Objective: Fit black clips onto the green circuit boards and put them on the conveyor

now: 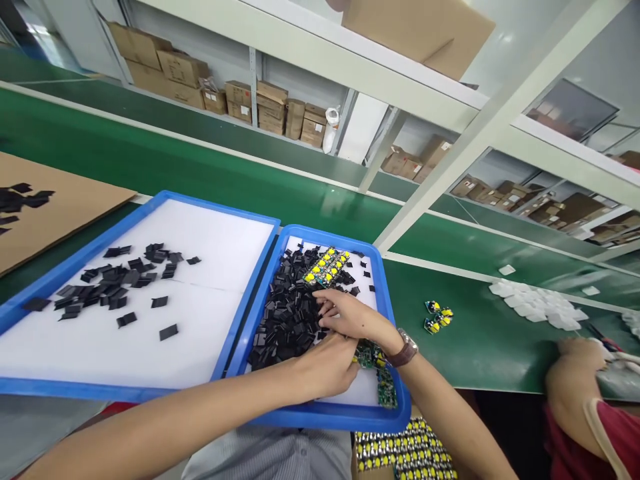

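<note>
Factory floor w/ white metal shelving (450, 170) carrying brown cardboard boxes (183, 70); any print on them is too small to read. Below runs a long green belt (200, 167), smooth and a bit shiny.

On the near side sit two blue plastic trays w/ white liners. The left tray (100, 389) is the bigger one, w/ flat black rectangular bits scattered loosely on it. The right tray (325, 418) sits right beside it and holds a dense heap of black pieces (287, 313). A tan cardboard sheet (65, 200) lies far left w/ more black bits on it. A co-worker's arm (570, 383) shows at the right edge, near a pile of white bits (535, 303) on the belt.

Both hands are in the right tray. Right hand (353, 319): fingers stretched out, slightly spread, tips resting on the heap, not clamped on anything afaict. Left hand (327, 367) is curled just below it and touching it. Its fingers are tucked under, so can't tell what's in them.

Green circuit boards (387, 390) w/ yellow parts lie by the wrists. There's a wristwatch (406, 348) on the right wrist.
</note>
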The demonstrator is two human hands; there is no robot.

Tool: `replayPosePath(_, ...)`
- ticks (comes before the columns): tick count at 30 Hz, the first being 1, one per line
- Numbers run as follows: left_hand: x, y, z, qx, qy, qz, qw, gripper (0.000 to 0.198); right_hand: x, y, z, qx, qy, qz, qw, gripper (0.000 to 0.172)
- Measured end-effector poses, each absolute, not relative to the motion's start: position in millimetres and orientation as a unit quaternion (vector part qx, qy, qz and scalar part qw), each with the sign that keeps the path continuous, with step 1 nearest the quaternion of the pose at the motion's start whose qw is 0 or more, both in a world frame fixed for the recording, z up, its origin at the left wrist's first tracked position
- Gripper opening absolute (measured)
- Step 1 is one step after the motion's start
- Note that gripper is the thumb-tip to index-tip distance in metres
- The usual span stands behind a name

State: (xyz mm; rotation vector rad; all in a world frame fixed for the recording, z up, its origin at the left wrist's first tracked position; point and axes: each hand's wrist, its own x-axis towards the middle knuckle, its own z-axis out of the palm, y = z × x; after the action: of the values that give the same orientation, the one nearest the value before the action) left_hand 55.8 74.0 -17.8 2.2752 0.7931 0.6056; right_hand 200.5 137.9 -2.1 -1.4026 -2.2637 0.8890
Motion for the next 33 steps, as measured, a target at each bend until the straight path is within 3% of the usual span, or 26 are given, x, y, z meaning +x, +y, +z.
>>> replayPosePath(5, 15.5, 76.2, 11.1, 0.852, 0.309, 0.242, 0.346, 0.038, 229.6, 104.3, 24.1, -0.514, -0.785, 0.239, 0.250, 0.038)
replayPosePath(7, -10.3, 79.2, 21.5, 0.799, 0.331, 0.294, 0.408, 0.034, 239.5, 76.1, 27.5, -0.517, -0.789, 0.207, 0.259, 0.028)
replayPosePath(12, -51.6, 74.6, 20.4, 0.626, 0.443, 0.400, 0.502, 0.024, 219.0, 7.7, 9.8, -0.486, -0.815, 0.251, 0.193, 0.020)
replayPosePath(18, -42.8, 46.7, -1.9, 0.538, 0.443, 0.394, 0.599, 0.024, 186.9, -5.0, -22.5, -0.504, -0.809, 0.256, 0.162, 0.016)
replayPosePath(25, -32.4, 31.0, -12.3, 0.505, 0.392, 0.363, 0.678, 0.034, 192.5, -5.6, -14.6, -0.507, -0.674, 0.348, 0.410, 0.021)
replayPosePath(28, -27.7, 25.5, -17.6, 0.543, 0.403, 0.361, 0.642, 0.043, 185.9, -10.5, -13.1, -0.482, -0.633, 0.359, 0.489, 0.031)
replayPosePath(33, -20.3, 19.4, -20.4, 0.716, 0.438, 0.359, 0.407, 0.051, 171.4, -18.2, -23.9, -0.487, -0.520, 0.428, 0.557, 0.037)
